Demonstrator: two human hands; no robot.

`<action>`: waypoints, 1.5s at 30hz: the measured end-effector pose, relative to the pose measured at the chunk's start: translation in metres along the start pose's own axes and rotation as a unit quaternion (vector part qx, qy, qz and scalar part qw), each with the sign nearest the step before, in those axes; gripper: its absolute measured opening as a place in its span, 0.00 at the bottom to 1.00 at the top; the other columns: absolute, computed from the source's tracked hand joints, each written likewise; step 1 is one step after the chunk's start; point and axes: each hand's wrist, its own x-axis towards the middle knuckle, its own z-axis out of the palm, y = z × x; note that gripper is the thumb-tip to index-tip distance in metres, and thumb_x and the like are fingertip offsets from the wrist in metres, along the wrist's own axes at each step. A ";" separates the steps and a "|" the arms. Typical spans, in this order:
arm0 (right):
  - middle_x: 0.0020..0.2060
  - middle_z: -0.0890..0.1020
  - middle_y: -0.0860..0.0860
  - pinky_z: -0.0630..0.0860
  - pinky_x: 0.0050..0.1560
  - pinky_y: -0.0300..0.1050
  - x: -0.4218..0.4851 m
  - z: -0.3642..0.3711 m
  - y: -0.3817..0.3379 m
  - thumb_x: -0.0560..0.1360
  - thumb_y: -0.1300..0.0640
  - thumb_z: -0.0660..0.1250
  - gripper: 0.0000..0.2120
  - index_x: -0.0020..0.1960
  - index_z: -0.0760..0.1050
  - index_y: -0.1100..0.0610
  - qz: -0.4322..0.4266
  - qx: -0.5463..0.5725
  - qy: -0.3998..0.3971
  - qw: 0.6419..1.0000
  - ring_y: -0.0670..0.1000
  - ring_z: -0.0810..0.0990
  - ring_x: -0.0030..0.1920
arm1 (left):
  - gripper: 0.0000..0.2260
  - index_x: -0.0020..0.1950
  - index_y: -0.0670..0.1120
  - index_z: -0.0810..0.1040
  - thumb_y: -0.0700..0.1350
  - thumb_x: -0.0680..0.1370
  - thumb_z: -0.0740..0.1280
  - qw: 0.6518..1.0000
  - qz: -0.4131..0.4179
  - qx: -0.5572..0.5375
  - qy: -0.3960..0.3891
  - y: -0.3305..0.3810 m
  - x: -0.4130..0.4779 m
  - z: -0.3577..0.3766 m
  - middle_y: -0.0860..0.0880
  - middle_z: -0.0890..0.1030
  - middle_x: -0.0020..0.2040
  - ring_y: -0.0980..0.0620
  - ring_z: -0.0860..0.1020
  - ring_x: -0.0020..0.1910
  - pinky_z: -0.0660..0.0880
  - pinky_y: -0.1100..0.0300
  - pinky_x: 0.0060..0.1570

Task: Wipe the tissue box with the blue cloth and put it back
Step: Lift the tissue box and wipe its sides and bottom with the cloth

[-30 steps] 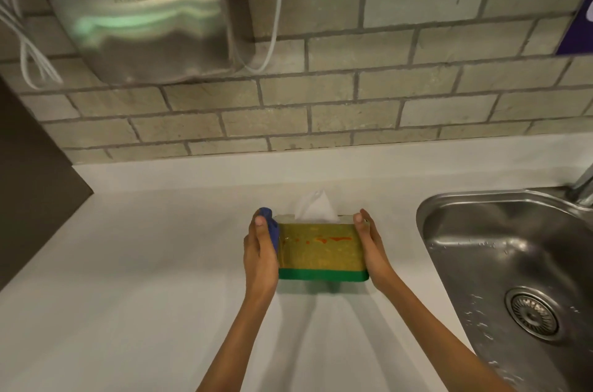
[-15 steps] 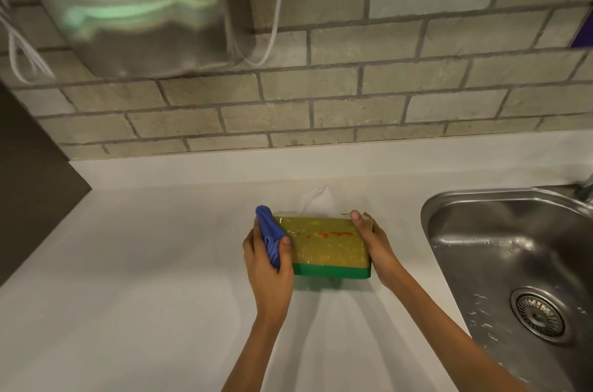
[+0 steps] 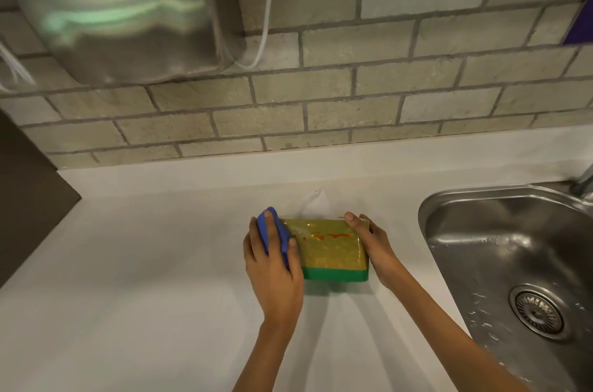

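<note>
The tissue box point(image 3: 333, 247) is yellow with a green bottom band and red print, and it rests on the white counter point(image 3: 144, 279). A white tissue point(image 3: 316, 204) sticks up behind its top. My left hand point(image 3: 272, 266) grips the folded blue cloth point(image 3: 275, 236) and presses it against the box's left end and front corner. My right hand point(image 3: 373, 242) clasps the box's right end, fingers over the top edge.
A steel sink point(image 3: 513, 263) with a drain point(image 3: 537, 311) lies right of the box, tap base point(image 3: 584, 181) at its far corner. A metal wall unit point(image 3: 118, 13) with white cables hangs on the brick wall. A dark panel point(image 3: 25, 205) borders the counter's left.
My left hand has turned inward, bringing the blue cloth from the box's left side round onto its front corner. The box and my right hand stay nearly where they were.
</note>
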 end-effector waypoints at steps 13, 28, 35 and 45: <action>0.57 0.74 0.55 0.72 0.60 0.48 0.005 -0.003 -0.002 0.69 0.41 0.67 0.24 0.56 0.63 0.54 0.005 -0.021 -0.009 1.000 0.56 0.76 0.60 | 0.24 0.71 0.50 0.67 0.59 0.78 0.52 0.990 0.128 0.052 -0.024 -0.002 0.008 -0.004 0.37 0.67 0.72 0.35 0.64 0.68 0.66 0.45 0.63; 0.60 0.77 0.56 0.74 0.58 0.46 0.003 -0.004 -0.006 0.67 0.39 0.66 0.30 0.62 0.65 0.54 -0.007 -0.022 -0.017 1.000 0.54 0.78 0.57 | 0.22 0.70 0.50 0.65 0.50 0.76 0.56 0.981 0.154 0.113 -0.036 -0.011 -0.003 0.002 0.34 0.68 0.70 0.31 0.65 0.67 0.72 0.40 0.59; 0.46 0.79 0.52 0.74 0.56 0.47 0.002 -0.005 -0.010 0.61 0.35 0.68 0.30 0.51 0.68 0.57 -0.009 -0.023 -0.029 0.999 0.54 0.79 0.50 | 0.23 0.71 0.54 0.65 0.50 0.76 0.55 0.997 0.075 0.008 -0.029 -0.003 0.010 -0.007 0.37 0.68 0.70 0.35 0.69 0.65 0.78 0.43 0.50; 0.62 0.77 0.61 0.69 0.67 0.56 0.003 -0.010 -0.010 0.61 0.35 0.68 0.41 0.63 0.69 0.62 -0.004 -0.039 -0.043 0.998 0.59 0.76 0.62 | 0.19 0.70 0.52 0.65 0.54 0.80 0.49 0.962 0.237 0.127 -0.052 -0.033 -0.004 -0.008 0.40 0.64 0.71 0.36 0.63 0.67 0.73 0.43 0.59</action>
